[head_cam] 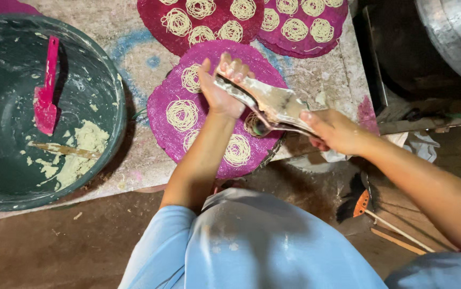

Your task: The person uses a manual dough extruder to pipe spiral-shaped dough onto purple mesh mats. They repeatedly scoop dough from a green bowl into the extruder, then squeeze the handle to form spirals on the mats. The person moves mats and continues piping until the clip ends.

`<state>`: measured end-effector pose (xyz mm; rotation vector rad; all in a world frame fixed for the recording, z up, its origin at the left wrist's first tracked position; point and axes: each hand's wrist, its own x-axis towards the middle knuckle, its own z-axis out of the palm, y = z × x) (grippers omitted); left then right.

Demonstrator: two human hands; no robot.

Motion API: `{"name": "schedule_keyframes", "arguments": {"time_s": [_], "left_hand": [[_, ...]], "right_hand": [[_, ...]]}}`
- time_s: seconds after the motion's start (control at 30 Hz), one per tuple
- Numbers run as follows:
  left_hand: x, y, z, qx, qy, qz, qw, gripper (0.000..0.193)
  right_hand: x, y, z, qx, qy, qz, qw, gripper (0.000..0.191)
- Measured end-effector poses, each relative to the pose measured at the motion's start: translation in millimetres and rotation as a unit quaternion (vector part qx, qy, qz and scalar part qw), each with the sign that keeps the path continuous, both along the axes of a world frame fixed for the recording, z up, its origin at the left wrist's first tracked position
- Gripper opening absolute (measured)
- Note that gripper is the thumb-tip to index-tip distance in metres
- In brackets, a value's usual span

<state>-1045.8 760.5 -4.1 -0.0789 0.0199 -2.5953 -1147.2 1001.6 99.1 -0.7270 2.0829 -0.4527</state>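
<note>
**Noodle press held over the purple mat**

Far left on the desk (134, 48): a big dark green tub (107, 101), smeared inside, with a lump of pale dough (83, 147) at the bottom and a pink scraper (46, 91) leaning against the wall. Next, in the middle: a round purple woven mat (161, 128) carrying several pale noodle nests (182, 114), some near its edge. Above the mat, the left hand (219, 91), grip closed around the upper end of a dough-caked metal press (273, 104). To the right, the right hand (334, 131), grip closed on the press's other handle, squeezing inward. Press tilted, its round nozzle just above the mat's right half. Behind, two more mats (343, 18), dark red and pink, already filled with nests. Far right: a large metal pan (455, 37), and below on the floor some thin wooden sticks (396, 235).

Likely risks: strands landing on a neighbouring nest or off the mat's rim if the nozzle drifts; slippery dough on the handles loosening either grip; uneven pressure breaking the strands.
</note>
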Motion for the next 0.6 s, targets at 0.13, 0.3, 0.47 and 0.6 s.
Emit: {"name": "schedule_keyframes", "arguments": {"time_s": [0.13,0.3,0.47,0.6], "left_hand": [[-17.0,12.3,7.0,0.027,-0.007,0.018,0.999,0.039],[-24.0,-7.2,-0.3,0.023,-0.036,-0.058,0.997,0.044],[-23.3,0.7,-54.0,-0.311,-0.402,-0.271,0.818,0.06],[-9.7,11.7,-77.6,-0.435,-0.424,-0.29,0.74,0.07]], "right_hand": [[-16.0,4.4,11.5,0.011,0.048,-0.005,0.999,0.059],[-27.9,1.7,0.6,-0.089,0.064,0.025,0.994,0.053],[-40.5,6.7,-18.4,-0.137,0.012,0.041,0.99,0.055],[-44.6,9.5,-29.8,-0.148,0.016,0.013,0.989,0.054]]}}
